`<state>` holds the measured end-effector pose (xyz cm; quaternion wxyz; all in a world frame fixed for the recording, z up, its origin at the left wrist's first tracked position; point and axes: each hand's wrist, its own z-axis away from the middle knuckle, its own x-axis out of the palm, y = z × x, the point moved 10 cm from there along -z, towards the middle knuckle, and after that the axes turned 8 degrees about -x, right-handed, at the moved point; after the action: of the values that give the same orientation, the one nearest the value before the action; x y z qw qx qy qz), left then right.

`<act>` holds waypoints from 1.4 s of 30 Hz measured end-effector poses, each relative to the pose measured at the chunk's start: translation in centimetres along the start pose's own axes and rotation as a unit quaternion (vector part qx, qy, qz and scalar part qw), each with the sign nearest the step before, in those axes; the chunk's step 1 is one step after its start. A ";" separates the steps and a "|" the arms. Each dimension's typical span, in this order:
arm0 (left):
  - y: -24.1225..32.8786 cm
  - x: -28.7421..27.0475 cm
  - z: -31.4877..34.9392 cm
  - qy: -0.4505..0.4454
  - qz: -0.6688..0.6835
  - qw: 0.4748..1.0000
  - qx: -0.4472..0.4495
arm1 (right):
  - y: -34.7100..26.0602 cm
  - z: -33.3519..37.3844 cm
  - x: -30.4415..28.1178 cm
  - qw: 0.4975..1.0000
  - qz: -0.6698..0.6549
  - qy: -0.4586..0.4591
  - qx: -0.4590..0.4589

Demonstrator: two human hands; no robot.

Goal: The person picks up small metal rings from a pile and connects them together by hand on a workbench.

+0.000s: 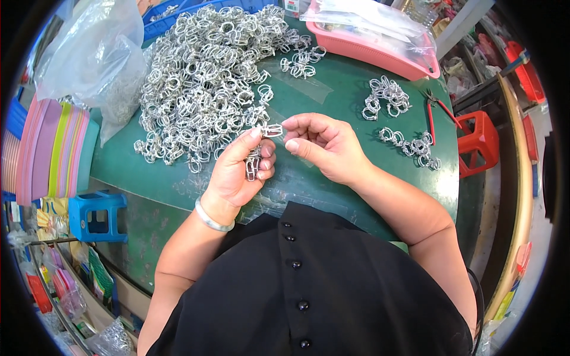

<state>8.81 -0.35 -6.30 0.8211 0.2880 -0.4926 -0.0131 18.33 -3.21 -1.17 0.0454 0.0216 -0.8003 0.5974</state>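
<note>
At a green table point(139, 181), a person in a black shirt point(332, 285) works on a small silvery metal ring point(272, 130) with both bare hands, close to the near edge. The left hand point(234, 172), a pale bangle point(212, 217) at its wrist, pinches the ring between thumb and forefinger while its other fingers curl around more metal pieces point(253, 165) against the palm. The right hand point(332, 145) faces it from the other side, thumb and forefinger parted at the ring's right end; whether they touch the metal cannot be told. The two hands are apart, with the ring between them.

Beyond the left hand, a large heap point(208, 83) of similar rings spreads over the tabletop, a small cluster point(301, 62) lying by its right side. A clear plastic bag point(89, 53) slumps at the heap's left, and a blue tray point(152, 28) sits behind it. At the far right of the table, a pink basket point(371, 52) bears plastic packaging point(374, 21). Nearer lie two more groups of rings, one point(387, 98) beyond the other point(415, 146), with red-handled pliers point(431, 118) just beside them. A red stool point(480, 142) stands off the table's right edge; at left, a blue stool point(98, 216) stands near stacked, many-coloured basins point(53, 148).
</note>
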 end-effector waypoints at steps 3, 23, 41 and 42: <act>-0.3 0.1 0.0 0.001 0.012 1.000 -0.008 | 0.1 0.0 0.0 1.000 -0.001 -0.001 -0.007; -1.9 0.4 -0.1 0.009 0.036 0.997 -0.062 | 0.6 -0.4 -0.7 0.999 -0.014 0.013 0.028; -1.9 1.8 0.4 0.028 0.016 0.999 -0.021 | 1.0 -0.2 -0.6 0.997 -0.052 0.020 0.048; -1.9 1.8 0.4 0.026 0.011 0.999 -0.022 | 1.0 -0.2 -0.6 0.997 -0.052 0.020 0.049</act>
<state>9.88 -2.72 -5.65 0.8400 0.2652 -0.4734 -0.0074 18.82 -2.71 -2.08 0.0911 0.0536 -0.7668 0.6331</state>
